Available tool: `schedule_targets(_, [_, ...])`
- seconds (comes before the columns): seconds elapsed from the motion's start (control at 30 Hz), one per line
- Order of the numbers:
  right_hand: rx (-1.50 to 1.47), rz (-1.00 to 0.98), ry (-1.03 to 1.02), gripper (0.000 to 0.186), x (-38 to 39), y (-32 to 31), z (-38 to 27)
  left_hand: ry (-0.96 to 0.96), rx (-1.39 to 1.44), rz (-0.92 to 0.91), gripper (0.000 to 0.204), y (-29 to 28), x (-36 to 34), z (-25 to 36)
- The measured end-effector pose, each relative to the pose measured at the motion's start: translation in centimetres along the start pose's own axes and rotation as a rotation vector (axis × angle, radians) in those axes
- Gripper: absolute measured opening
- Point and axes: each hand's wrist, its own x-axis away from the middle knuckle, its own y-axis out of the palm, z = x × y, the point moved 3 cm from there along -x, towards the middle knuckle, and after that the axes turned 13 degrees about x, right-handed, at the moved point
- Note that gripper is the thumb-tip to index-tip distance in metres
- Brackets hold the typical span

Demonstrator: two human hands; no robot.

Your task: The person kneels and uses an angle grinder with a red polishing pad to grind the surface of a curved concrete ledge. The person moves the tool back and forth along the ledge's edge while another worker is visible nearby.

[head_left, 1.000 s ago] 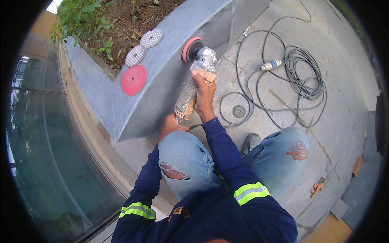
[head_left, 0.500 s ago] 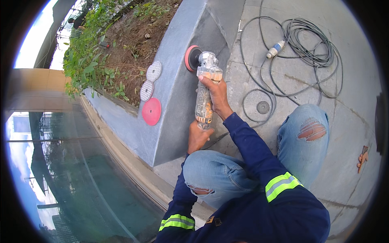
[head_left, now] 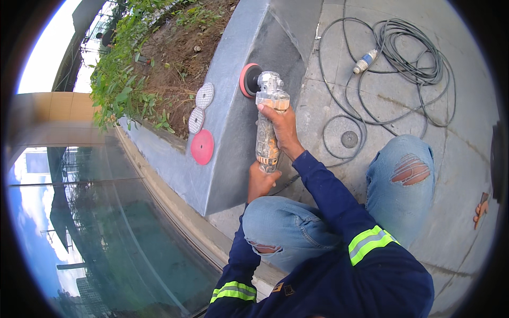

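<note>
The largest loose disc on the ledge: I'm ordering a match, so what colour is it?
The largest disc is pinkish red; the head view shows it best.

Leafy plants (head_left: 123,94) and brown soil (head_left: 177,58) lay at the upper left, reflective glass (head_left: 132,238) at the lower left.

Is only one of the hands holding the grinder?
No, the left hand holds the grinder at its rear end while the right hand grips it closer to the round pad.
</note>
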Motion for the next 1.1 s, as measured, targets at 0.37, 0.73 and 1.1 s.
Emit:
schedule_targets(0.37, [0.085,0.007,-0.048,0.045,1.2,0.1,0.0,0.042,-0.001,0.020,0.039,0.0,1.4,-2.3])
schedule_targets(0.73, [0.055,-0.026,0.041,0.049,2.3,0.4,0.4,0.133,-0.023,0.088,0.039,0.2,1.7,-2.9])
schedule_targets(1.1, [0.024,-0.015,0.034,0.047,1.6,-0.3,0.0,0.112,-0.024,0.037,0.039,0.6,1.1,-2.9])
